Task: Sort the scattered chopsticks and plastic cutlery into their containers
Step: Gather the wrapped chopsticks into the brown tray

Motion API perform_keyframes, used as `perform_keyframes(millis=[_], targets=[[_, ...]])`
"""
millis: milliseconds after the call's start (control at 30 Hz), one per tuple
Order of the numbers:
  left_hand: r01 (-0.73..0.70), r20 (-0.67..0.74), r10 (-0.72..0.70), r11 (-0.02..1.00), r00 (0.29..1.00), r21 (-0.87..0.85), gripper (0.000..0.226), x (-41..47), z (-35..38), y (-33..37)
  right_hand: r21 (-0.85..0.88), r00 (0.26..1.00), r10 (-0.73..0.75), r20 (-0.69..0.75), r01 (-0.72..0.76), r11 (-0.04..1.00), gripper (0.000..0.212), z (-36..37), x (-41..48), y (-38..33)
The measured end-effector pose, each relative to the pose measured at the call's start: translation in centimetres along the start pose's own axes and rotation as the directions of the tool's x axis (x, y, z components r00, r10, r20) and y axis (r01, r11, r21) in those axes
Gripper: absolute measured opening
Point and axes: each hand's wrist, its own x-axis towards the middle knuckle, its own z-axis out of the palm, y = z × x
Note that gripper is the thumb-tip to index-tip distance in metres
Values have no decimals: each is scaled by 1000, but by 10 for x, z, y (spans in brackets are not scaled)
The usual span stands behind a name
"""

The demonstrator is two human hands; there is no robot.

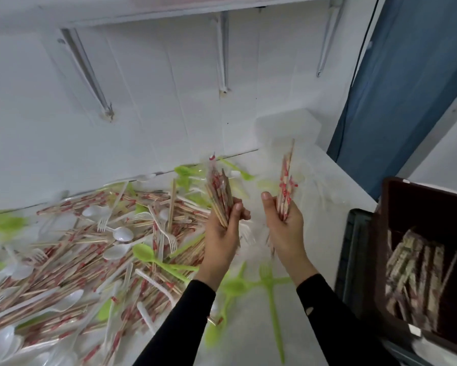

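Slippage was your risk: left hand (222, 233) and right hand (285, 228) each curled tight round loose chopsticks (218, 196) mid-frame. Any slack and they'd have spilled short of the brown box (383, 247), right edge.

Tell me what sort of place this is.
Probably a food shop's back room or storeroom: a white table heaped with wrapped chopsticks and plastic cutlery, a dark box holding sorted chopsticks, and bare shelf brackets on a plain white wall.
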Motion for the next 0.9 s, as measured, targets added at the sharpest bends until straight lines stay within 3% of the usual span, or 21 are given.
perform_keyframes(millis=[167,233,433,567,733,800,900], targets=[[163,93,-190,957,977,240,21,-14,-2,-45,-64,997,58,53,-54,996,22,-2,-14,20],[175,112,-210,949,971,261,23,-10,-5,-47,-54,995,68,79,-64,996,26,-1,-11,14],[198,215,-172,974,961,-107,20,18,2,23,79,982,77,172,-92,993,21,-2,-3,-59],[368,396,-196,828,897,-424,29,26,19,66,169,989,88,118,-107,980,24,-18,-11,-99],[509,652,-151,760,743,-405,41,17,76,86,246,986,147,81,-163,955,19,-80,-23,-131],[570,714,-160,727,682,-383,37,11,106,91,280,990,144,-11,-135,950,19,-117,-27,-140],[599,733,-195,725,652,-340,28,2,145,101,261,977,132,-166,-85,962,21,-169,-29,-144]])
